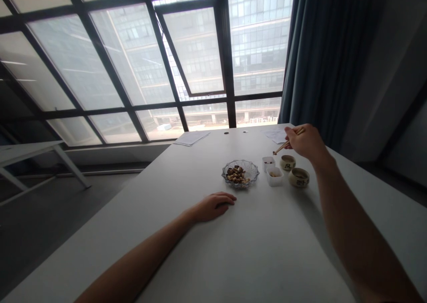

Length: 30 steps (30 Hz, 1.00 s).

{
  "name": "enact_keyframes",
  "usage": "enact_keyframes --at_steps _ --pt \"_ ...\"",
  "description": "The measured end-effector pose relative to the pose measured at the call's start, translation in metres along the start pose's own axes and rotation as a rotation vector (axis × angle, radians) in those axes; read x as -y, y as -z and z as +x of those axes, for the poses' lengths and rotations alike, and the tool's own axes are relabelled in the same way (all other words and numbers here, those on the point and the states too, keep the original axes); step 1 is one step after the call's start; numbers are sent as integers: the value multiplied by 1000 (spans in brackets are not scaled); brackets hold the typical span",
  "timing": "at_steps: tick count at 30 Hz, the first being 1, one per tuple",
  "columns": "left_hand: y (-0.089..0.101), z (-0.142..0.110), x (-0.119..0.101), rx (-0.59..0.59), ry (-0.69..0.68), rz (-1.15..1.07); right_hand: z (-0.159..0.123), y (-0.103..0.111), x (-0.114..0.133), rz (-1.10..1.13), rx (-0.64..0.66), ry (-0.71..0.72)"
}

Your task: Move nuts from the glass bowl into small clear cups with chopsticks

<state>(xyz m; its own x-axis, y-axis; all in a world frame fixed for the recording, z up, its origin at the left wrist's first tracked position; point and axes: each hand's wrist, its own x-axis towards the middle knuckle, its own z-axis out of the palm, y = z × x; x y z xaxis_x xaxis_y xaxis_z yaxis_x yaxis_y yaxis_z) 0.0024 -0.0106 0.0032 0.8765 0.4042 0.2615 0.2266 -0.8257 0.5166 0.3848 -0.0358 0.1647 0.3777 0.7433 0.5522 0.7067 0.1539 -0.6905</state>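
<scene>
My right hand [305, 141] is raised above the far right of the white table [233, 258], shut on a pair of wooden chopsticks [287, 143] whose tips point down and left. Below it stand two small ceramic cups [287, 162] [299, 177] with dark marks and two small white square tubs [268, 163] [274, 176], one holding pale bits. A cut-glass dish [240, 174] holds a heap of brown nuts. My left hand [213, 207] rests on the table in front of the dish, touching nothing else.
Loose sheets of paper [191, 137] lie at the table's far edge, with more [276, 136] under my right hand. Large windows and a dark curtain [320, 58] stand behind. A second table [30, 154] is at the left, beyond the floor.
</scene>
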Motion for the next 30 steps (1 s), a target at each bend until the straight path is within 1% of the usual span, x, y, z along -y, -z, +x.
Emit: enact_keyframes --at_steps 2,5,8,10,12,14,16,18,21,26,30 --pt "1 -3 1 0 -2 1 3 7 -4 -50 -36 -34" --pt "3 -7 2 -3 -2 -2 6 12 -9 -81 -50 -101" --pt "3 -9 3 -11 -5 -15 7 13 -13 -62 -45 -137" --pt "3 -9 3 -13 -4 -21 8 12 -13 -5 -26 -160" --pt "2 -8 2 -10 -2 -19 6 9 -12 97 25 -188" --pt "2 -6 2 -9 -5 -15 4 4 -9 187 107 -213" --pt "1 -5 1 -9 -7 -11 1 -2 -6 220 197 -231" --pt "1 -3 1 -6 -9 -7 -2 -6 -1 229 260 -249" --pt "2 -2 0 1 -9 -2 -7 -9 7 264 273 -239" --pt "2 -1 -2 -8 -5 -12 -15 -10 26 275 273 -156" --pt "2 -1 -8 -6 -6 -15 -22 -23 37 335 323 -102"
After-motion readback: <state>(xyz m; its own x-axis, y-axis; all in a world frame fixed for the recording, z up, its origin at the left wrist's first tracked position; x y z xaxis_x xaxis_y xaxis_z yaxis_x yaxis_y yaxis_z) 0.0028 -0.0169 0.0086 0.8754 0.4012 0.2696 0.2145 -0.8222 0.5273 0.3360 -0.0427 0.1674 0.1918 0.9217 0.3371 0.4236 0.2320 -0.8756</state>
